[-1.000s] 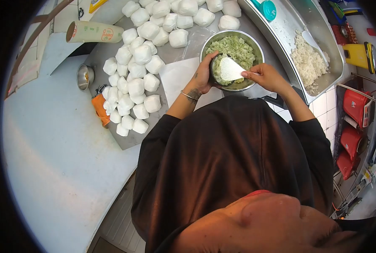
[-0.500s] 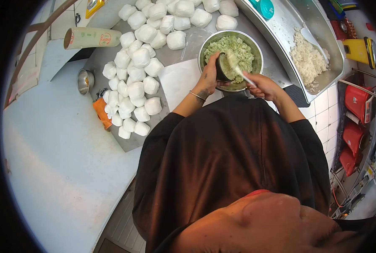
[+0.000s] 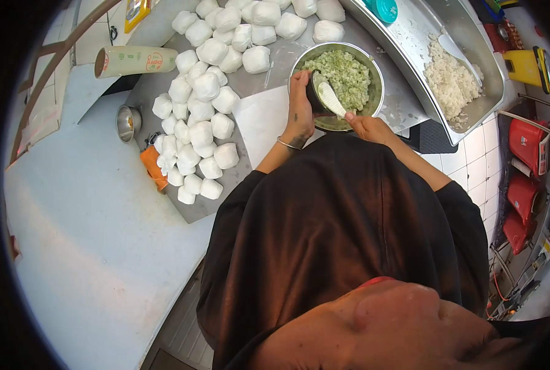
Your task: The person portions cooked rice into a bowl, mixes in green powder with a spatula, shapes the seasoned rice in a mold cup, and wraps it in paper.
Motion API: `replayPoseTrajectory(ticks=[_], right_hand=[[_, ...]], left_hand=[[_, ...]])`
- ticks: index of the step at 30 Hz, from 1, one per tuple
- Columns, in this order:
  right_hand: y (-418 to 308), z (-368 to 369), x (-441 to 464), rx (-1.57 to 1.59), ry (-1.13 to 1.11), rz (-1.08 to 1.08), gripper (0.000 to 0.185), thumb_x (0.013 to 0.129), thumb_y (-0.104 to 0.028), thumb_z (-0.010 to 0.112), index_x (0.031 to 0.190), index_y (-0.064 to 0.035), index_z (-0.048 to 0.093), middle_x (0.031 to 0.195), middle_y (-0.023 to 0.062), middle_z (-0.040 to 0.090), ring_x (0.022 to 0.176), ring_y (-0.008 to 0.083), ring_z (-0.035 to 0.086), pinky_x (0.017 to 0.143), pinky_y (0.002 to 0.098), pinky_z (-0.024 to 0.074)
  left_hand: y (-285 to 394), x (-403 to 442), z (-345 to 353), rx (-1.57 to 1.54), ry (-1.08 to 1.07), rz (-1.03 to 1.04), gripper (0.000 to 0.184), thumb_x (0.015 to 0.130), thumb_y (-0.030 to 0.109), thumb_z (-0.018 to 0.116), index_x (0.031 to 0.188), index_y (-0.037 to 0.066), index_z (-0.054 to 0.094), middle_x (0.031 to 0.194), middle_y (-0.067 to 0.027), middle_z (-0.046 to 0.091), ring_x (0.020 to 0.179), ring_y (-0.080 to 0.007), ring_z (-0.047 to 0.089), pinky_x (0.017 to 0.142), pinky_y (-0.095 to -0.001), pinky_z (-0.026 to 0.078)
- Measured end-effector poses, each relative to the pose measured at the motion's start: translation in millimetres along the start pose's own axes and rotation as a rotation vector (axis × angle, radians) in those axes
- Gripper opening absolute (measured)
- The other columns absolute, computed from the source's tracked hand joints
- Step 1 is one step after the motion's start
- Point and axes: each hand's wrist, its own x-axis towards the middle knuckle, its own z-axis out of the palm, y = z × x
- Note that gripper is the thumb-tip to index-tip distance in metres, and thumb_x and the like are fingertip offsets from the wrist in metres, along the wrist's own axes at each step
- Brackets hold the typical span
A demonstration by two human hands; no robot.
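A steel bowl [image 3: 378, 83] holds green-tinted rice [image 3: 344, 71]. Over its left edge, my left hand [image 3: 299, 108] grips a small dark bowl [image 3: 314, 98], tilted toward the rice. My right hand [image 3: 365, 126] pinches the handle of a white rice paddle [image 3: 332, 100], whose blade lies inside the mouth of the dark bowl. How much rice sits in the dark bowl is hard to see. White paper [image 3: 261, 120] lies to the left of my left hand.
Many white wrapped bundles [image 3: 206, 86] cover the metal table left and beyond. A steel tray [image 3: 410, 58] at the right holds white rice [image 3: 451, 80]. A paper roll [image 3: 136, 61], a small metal bowl [image 3: 127, 123] and an orange item [image 3: 153, 168] are at the left.
My left hand has tipped the dark bowl toward the rice and shifted slightly left. The paddle swung from the dark bowl toward the green rice, then back to the dark bowl's mouth.
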Motion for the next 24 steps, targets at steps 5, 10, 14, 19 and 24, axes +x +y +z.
replayPoseTrajectory(ticks=[5,10,14,19,24], right_hand=[[-21.1,-22.0,-6.7,-0.003,-0.256,0.004,0.07,0.1,-0.059,0.035,0.076,-0.0009,0.066,0.065,0.0173,0.06,0.064,0.0222,0.06,0.065,0.0403,0.047],[-29.0,-34.0,-9.4,0.038,-0.304,-0.07,0.073,0.099,-0.061,0.035,0.063,-0.0026,0.058,0.057,0.0099,0.054,0.059,0.018,0.054,0.06,0.0377,0.0444],[-1.2,-26.1,11.9,0.209,-0.346,0.036,0.07,0.097,-0.065,0.033,0.064,-0.0071,0.054,0.051,0.0045,0.049,0.043,0.0157,0.045,0.043,0.0321,0.0356],[21.8,-25.9,13.0,1.283,-0.595,0.286,0.049,0.102,-0.051,0.035,0.082,-0.0106,0.053,0.05,-0.0056,0.03,0.037,0.0019,0.019,0.031,0.0206,0.0143],[-4.9,-43.4,-15.7,0.999,-0.146,0.276,0.03,0.103,-0.036,0.044,0.11,-0.0115,0.06,0.06,-0.0043,0.04,0.04,0.0039,0.027,0.036,0.0221,0.0211]], left_hand=[[-10.4,-6.4,-1.9,0.189,-0.011,0.295,0.028,0.1,0.025,0.045,0.115,0.004,0.057,0.108,-0.0034,0.055,0.1,-0.0109,0.05,0.092,-0.025,0.039],[-23.2,-17.5,-2.9,0.315,0.002,0.321,0.027,0.1,0.023,0.046,0.114,0.003,0.058,0.107,-0.0036,0.055,0.097,-0.011,0.05,0.089,-0.0234,0.039],[-35.5,-5.9,-16.2,0.267,0.049,0.239,0.033,0.099,0.03,0.047,0.119,0.005,0.055,0.107,-0.0048,0.058,0.096,-0.0126,0.054,0.086,-0.0257,0.045],[-17.8,-4.4,-25.1,-0.168,0.011,-0.212,0.057,0.096,0.051,0.036,0.128,0.006,0.05,0.116,-0.0122,0.061,0.099,-0.0248,0.064,0.07,-0.0421,0.058],[-15.2,1.9,-49.7,-0.157,-0.141,-0.279,0.068,0.093,0.058,0.028,0.132,0.006,0.049,0.118,-0.0127,0.064,0.097,-0.0311,0.067,0.059,-0.0385,0.055]])
